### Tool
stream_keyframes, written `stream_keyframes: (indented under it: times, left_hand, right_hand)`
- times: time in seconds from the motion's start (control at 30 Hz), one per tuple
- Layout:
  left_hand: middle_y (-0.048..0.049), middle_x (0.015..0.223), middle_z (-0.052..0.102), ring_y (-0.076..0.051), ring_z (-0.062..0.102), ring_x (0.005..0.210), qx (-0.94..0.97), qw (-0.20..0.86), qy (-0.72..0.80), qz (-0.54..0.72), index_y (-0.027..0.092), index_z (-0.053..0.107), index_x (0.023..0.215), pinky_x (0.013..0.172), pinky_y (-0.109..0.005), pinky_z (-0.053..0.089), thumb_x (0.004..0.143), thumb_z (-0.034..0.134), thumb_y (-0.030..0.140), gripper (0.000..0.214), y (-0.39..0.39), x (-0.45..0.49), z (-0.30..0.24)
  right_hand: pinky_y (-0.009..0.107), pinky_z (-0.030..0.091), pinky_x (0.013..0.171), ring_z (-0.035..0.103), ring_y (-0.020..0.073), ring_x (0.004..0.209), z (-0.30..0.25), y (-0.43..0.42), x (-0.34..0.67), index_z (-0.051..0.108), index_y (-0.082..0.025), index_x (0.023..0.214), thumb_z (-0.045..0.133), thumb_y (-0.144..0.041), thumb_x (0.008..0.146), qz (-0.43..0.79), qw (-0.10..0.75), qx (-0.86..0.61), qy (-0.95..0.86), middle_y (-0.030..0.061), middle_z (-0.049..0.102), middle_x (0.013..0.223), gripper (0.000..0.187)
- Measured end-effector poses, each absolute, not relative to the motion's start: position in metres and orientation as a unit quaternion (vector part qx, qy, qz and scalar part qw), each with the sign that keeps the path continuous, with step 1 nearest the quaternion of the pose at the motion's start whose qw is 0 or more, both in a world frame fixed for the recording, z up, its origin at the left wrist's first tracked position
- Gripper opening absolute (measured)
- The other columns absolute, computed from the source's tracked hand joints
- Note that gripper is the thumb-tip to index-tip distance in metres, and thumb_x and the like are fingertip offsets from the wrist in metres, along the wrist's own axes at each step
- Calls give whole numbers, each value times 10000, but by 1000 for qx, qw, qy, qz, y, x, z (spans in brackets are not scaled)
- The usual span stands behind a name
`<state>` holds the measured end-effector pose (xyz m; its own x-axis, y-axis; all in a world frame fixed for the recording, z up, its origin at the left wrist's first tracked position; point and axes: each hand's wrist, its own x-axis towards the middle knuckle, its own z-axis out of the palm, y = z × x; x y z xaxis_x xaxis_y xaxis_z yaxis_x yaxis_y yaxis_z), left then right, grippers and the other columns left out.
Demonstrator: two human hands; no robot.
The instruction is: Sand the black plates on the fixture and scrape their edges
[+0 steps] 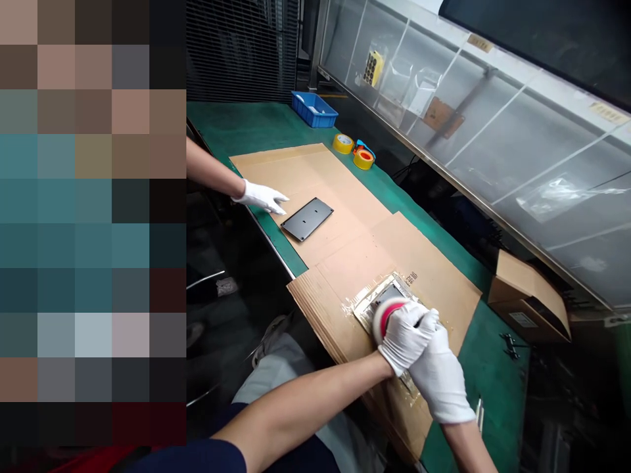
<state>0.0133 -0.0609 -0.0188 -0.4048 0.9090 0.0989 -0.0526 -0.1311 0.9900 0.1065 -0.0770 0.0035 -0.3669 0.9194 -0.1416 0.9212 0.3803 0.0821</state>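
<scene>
The red-and-white round pad [390, 315] lies over a dark plate [388, 293] on cardboard [340, 279], the left hand's [405, 336] fingers curled around it, the right hand [441, 378] against the left, its grip unclear, while a co-worker's hand [261, 196], fingers spread, hovers beside a dark panel [308, 219] along the green surface [246, 121].

Cardboard [345, 180] brightly lit | below green bench [246, 125] dark | glare on clear plastic [559, 192] | left side pixelated | lower-right blurry

Green bench [231, 121], side items.
Blue bin [323, 121] at far end, two tape rolls [339, 148] near it. Open carton [517, 280] at right, dark screen [547, 46] upper right.
</scene>
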Motion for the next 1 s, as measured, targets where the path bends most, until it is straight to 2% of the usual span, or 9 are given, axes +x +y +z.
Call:
stream_keyframes:
  times: [0.1, 0.2, 0.33, 0.43, 0.5, 0.6, 0.7, 1.0]
  left_hand:
    - [-103, 844, 755, -258, 709, 836, 440, 381, 497, 644, 266, 659, 732, 864, -418, 578, 1015, 492, 413, 360, -64, 47, -24]
    - [-99, 860, 759, -242, 711, 844, 445, 376, 495, 645, 248, 680, 778, 860, -397, 582, 1025, 477, 387, 349, -66, 54, -28]
    - [-90, 865, 752, -224, 693, 846, 419, 346, 519, 660, 230, 696, 810, 875, -375, 570, 1026, 478, 376, 340, -61, 13, -27]
    - [-86, 828, 736, -221, 677, 818, 398, 325, 546, 662, 237, 670, 757, 853, -368, 558, 1022, 477, 389, 361, -56, -10, -23]
    - [-86, 834, 742, -225, 682, 823, 397, 332, 547, 658, 243, 669, 754, 850, -371, 559, 1019, 477, 395, 360, -55, -5, -22]
    - [-81, 849, 760, -230, 703, 835, 412, 375, 514, 653, 256, 680, 763, 860, -383, 574, 1013, 489, 389, 342, -57, 29, -25]
    - [-81, 862, 767, -236, 708, 837, 421, 402, 498, 643, 267, 686, 755, 878, -403, 590, 995, 522, 368, 307, -61, 52, -27]
    - [-93, 881, 757, -238, 705, 864, 369, 333, 565, 659, 258, 696, 777, 912, -418, 584, 970, 511, 247, 268, -60, -19, -19]
  right_hand:
    - [463, 578, 772, 665, 420, 1059, 7, -88, 131, 394, -127, 1589, 556, -206, 900, 11, 106, 570, 815, 262, 619, 1166, 712]
    - [417, 568, 727, 691, 363, 945, 14, -95, 130, 420, -103, 1565, 542, -213, 929, 13, 112, 601, 791, 254, 622, 1127, 657]
    - [344, 545, 677, 697, 266, 830, 16, -83, 92, 407, -101, 1555, 492, -265, 991, 7, 79, 597, 799, 233, 604, 1234, 594]
    - [318, 539, 672, 698, 239, 825, 15, -72, 73, 390, -105, 1552, 432, -279, 1022, 4, 60, 579, 813, 236, 577, 1322, 559]
    - [320, 545, 671, 697, 244, 815, 14, -71, 79, 385, -114, 1553, 464, -279, 1003, 7, 53, 577, 815, 234, 593, 1300, 580]
    - [348, 556, 675, 692, 287, 832, 12, -81, 110, 389, -109, 1558, 540, -237, 934, 26, 56, 590, 805, 230, 636, 1150, 654]
    - [380, 561, 688, 686, 327, 875, 9, -92, 131, 390, -99, 1561, 533, -207, 921, 56, 66, 612, 786, 234, 632, 1074, 664]
    - [307, 558, 795, 668, 273, 1001, 12, -71, 65, 424, -111, 1521, 501, -224, 968, 12, 48, 546, 836, 242, 545, 1357, 570]
